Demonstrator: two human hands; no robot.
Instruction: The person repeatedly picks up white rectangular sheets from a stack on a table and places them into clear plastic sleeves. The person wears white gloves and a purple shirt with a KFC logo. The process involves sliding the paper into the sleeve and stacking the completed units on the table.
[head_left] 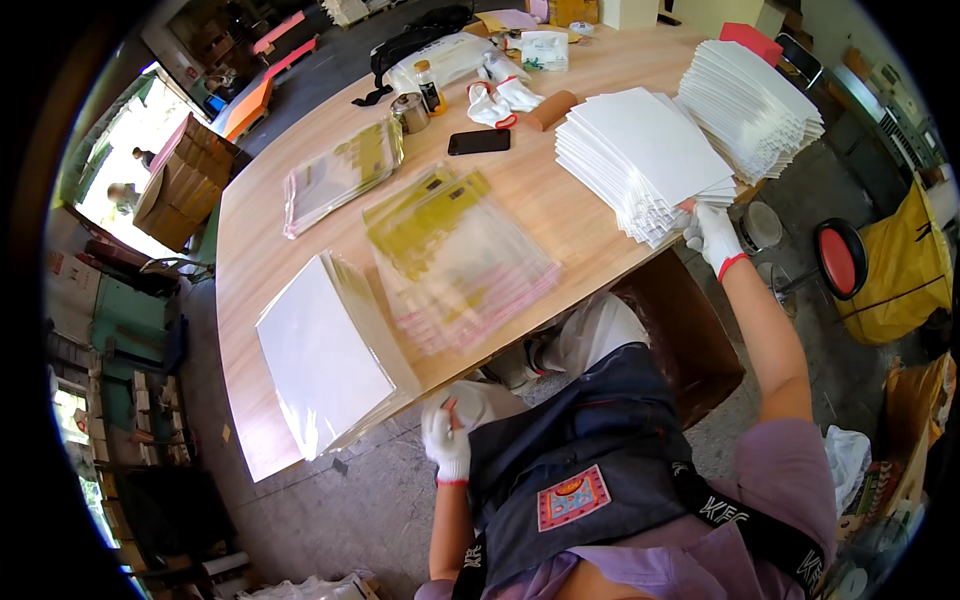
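On the wooden table (270,250), seen from above by a seated person in a dark apron (590,450), lie five heaps of flat goods. Two are stacks of white card sheets: the nearer stack (645,160) at the table's right edge, and a second, fanned stack (750,100) just behind it. Two are piles of clear plastic sleeves with yellow print: a large loose pile (460,255) at the centre and a smaller one (340,175) well apart toward the far left. The fifth, a pile of bagged white sheets (330,350), sits at the near left edge.

Right hand (712,232), in a white glove with a red cuff, is closed in a pinch on the near corner of the nearer stack, fingers touching its lowest sheets. Left hand (447,440), gloved alike, is below the table edge by the person's knee, curled loosely; whether it grips anything cannot be told.

At the far end of the table: one black phone (479,141), one small metal tin (409,112), one brown bottle (430,86), one spare pair of gloves (503,98), one white tissue box (545,50) and one black bag (415,42). Beside the table on the right stand one red-seated stool (840,258) and one yellow sack (900,270)
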